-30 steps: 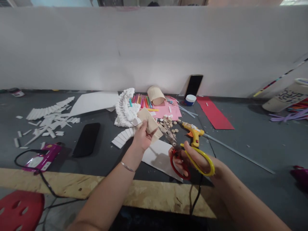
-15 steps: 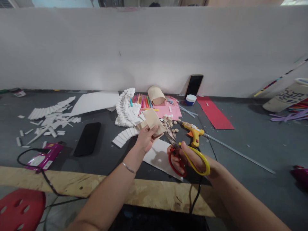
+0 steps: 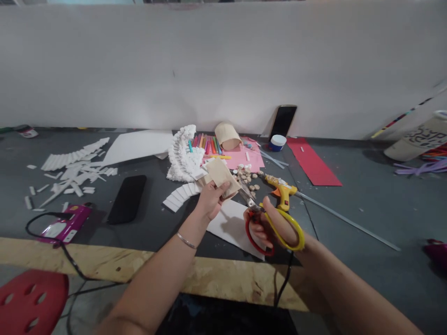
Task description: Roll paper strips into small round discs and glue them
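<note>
I have my left hand [image 3: 209,202] pinching a flat tan sheet [image 3: 220,174] between thumb and fingers, to the left of the yellow plastic glue gun [image 3: 284,191]. My right hand [image 3: 281,225], just in front of the glue gun, grips the red-and-yellow-handled metal scissors [image 3: 251,204], fingers through the loops, blades reaching the sheet's right edge; over my feed I cannot tell whether they bite. Round beige pebbles [image 3: 248,178] lie left of the glue gun's tip
</note>
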The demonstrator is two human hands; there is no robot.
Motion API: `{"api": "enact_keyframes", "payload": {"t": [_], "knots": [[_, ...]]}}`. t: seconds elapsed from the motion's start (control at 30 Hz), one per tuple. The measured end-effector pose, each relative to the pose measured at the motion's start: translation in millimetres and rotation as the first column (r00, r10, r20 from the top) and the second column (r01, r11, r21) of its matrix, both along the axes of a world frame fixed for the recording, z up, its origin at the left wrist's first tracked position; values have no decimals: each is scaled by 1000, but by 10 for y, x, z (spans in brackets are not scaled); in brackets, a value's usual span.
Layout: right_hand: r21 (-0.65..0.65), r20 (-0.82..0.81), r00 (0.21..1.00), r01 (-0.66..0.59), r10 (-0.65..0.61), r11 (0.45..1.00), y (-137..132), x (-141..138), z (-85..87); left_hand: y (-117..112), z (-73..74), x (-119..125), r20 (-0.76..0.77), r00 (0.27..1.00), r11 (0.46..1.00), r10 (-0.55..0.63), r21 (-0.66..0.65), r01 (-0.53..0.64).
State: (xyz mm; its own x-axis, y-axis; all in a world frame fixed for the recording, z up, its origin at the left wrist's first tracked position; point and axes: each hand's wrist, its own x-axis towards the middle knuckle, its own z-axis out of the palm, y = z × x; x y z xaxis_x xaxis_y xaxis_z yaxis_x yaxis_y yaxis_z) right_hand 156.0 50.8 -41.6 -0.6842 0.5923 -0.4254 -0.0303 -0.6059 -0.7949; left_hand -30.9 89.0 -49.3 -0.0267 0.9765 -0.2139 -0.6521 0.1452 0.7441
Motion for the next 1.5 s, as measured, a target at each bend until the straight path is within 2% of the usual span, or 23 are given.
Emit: {"api": "enact_keyframes", "payload": {"t": [0.1, 0.4, 0.6, 0.87, 1.07, 1.23, 1.33, 1.5], "knots": [[-19, 31, 999, 23, -23, 1000, 4, -17, -16, 2, -15, -8, 0, 1000, 1000, 9, -5, -9], [112, 38, 994, 93, -98, 989, -59, -58, -60, -6, -6, -33, -8, 1000, 1000, 14, -12, -14], [73, -28, 998, 62, -60, 995, -66, -43, -77, -11, -22, -23, -48, 998, 1000, -29, 1, 29], [76, 35, 999, 35, -38, 996, -63, -75, -21, -62, -45, 65, -42, 997, 998, -68, -10, 68], [24, -14, 999, 49, -49, 999, -45, -51, 26, -55, -45, 70, -40, 998, 999, -40, -19, 40], [66, -3, 1000, -18, 18, 998, -50, -48, 10, -48, -56, 74, -10, 1000, 1000, -20, -8, 20], [75, -21, 1000, -2, 4, 997, -53, -71, 2, -58, -60, 93, -16, 999, 999, -41, 8, 42], [18, -47, 998, 45, -44, 999, -46, -79, 2, -82, -51, 107, -51, 996, 997, -76, -12, 76]]}}
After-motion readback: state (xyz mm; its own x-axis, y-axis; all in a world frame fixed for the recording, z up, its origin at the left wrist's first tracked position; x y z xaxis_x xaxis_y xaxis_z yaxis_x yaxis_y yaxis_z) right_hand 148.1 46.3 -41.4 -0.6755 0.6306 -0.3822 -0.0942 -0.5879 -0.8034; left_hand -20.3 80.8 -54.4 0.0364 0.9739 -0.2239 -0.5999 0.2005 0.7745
